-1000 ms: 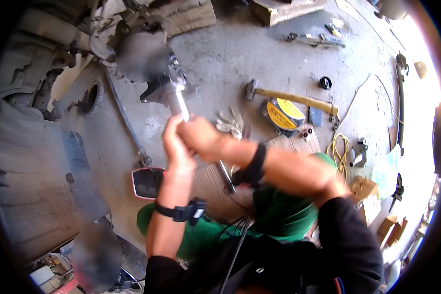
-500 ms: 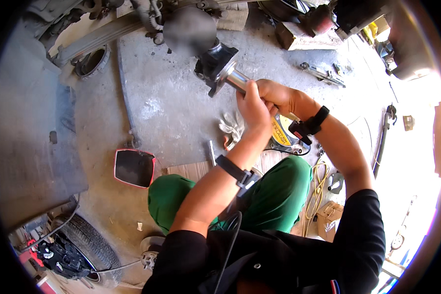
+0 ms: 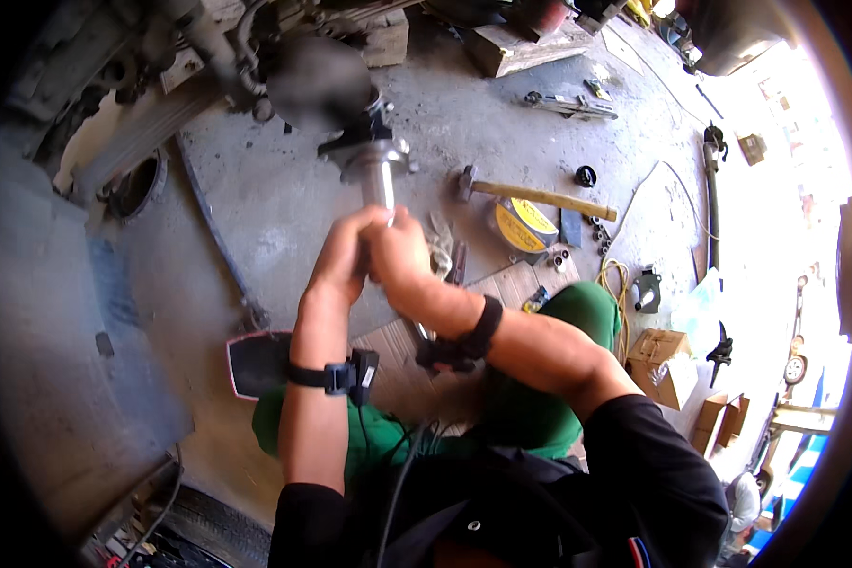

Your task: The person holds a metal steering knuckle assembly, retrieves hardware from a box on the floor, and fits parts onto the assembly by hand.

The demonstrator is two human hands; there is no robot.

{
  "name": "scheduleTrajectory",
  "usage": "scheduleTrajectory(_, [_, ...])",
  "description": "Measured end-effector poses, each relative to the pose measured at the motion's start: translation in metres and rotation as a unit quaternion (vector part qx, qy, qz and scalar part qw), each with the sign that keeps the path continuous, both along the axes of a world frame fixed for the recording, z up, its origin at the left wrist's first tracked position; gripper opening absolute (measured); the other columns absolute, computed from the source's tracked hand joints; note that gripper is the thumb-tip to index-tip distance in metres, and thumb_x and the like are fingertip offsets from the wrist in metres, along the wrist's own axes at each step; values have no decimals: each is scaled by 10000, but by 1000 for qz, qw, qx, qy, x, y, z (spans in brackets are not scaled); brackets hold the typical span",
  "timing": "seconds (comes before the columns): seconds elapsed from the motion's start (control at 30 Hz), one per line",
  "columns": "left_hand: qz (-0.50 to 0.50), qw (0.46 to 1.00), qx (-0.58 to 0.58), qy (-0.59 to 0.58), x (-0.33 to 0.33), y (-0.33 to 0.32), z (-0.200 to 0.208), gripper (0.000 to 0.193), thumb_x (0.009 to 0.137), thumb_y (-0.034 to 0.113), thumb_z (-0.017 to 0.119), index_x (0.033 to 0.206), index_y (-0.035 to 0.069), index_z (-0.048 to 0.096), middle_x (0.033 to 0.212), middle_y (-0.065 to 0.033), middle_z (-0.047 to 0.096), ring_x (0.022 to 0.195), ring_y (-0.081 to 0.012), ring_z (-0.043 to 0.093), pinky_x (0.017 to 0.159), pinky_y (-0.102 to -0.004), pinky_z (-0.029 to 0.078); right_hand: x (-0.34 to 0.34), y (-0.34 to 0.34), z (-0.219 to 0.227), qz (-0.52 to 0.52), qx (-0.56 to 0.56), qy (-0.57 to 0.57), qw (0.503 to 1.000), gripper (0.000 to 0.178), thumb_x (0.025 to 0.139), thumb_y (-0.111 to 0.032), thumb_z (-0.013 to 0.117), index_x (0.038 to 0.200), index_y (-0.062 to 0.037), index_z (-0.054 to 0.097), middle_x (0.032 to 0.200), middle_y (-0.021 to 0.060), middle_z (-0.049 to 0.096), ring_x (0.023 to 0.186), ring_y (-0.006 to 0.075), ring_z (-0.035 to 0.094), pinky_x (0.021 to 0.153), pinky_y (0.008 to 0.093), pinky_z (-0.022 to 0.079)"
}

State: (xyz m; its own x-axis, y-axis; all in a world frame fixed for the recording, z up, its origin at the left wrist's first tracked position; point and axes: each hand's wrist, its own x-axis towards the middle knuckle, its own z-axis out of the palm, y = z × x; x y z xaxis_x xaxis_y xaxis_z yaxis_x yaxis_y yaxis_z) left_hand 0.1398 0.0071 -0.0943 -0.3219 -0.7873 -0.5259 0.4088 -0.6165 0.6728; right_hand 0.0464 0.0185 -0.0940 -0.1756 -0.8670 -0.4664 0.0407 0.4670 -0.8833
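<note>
My left hand (image 3: pixel 343 254) and my right hand (image 3: pixel 402 254) are side by side, both closed around the near end of a shiny metal shaft (image 3: pixel 378 183). The shaft points away from me and widens into a flange (image 3: pixel 373 154) with bolts at its edge. Behind the flange sits a dark bracket (image 3: pixel 364 131), and beyond that a dark round plate (image 3: pixel 318 83), smeared in the picture. My fingers hide the near end of the shaft. Below my hands, pale work gloves (image 3: pixel 439 244) lie partly covered by my right hand.
A wooden-handled hammer (image 3: pixel 540 195) and a yellow-and-black round case (image 3: pixel 525 225) lie right of my hands. Vehicle underbody parts (image 3: pixel 189 38) hang at the upper left. A red-rimmed dark tray (image 3: pixel 258 364) sits beside my left forearm. Cardboard (image 3: pixel 398 352) lies under me; a carton (image 3: pixel 660 364) stands right.
Both hands have swung left with the shaft, which now points nearly straight away from me instead of slanting. The hammer, hidden before, now shows. The view has shifted as well.
</note>
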Motion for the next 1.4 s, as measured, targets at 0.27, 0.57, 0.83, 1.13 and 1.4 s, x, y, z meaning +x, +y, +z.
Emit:
scheduleTrajectory(0.27, [88,994,30,58,0,3,-11,420,785,285,602,1079,-14,591,887,-195,648,824,-309,653,801,-396,533,-8,-7,15,163,-12,-75,984,198,863,-167,562,901,22,605,728,113,615,580,216,589,494,342,457])
scheduleTrajectory(0.57, [349,931,100,-23,-90,4,21,353,766,326,650,970,40,684,787,-14,632,588,-125,561,470,-240,405,-84,-43,31,354,44,-124,926,224,866,-135,624,906,86,621,751,92,635,645,133,601,527,300,481])
scheduleTrajectory(0.83, [349,932,92,-31,-127,-5,28,332,836,377,653,1042,117,672,679,40,527,428,-52,338,377,-226,249,-119,-69,22,413,94,-171,890,169,889,-118,578,942,43,583,716,55,583,536,106,546,433,284,436])
scheduleTrajectory(1.13, [155,948,-16,278,-60,4,-26,447,902,326,515,1232,35,589,1006,-51,658,942,-195,593,867,-393,423,-107,-43,37,272,67,-120,952,196,868,-147,643,935,22,570,702,44,543,469,91,474,395,243,359])
scheduleTrajectory(1.4, [336,894,-33,294,-25,-33,-76,505,924,147,447,1396,-33,445,1439,-145,475,1355,-279,422,1105,-426,319,-97,-37,43,235,94,-105,962,139,883,-134,618,839,-65,506,619,-53,379,448,56,328,410,256,264])
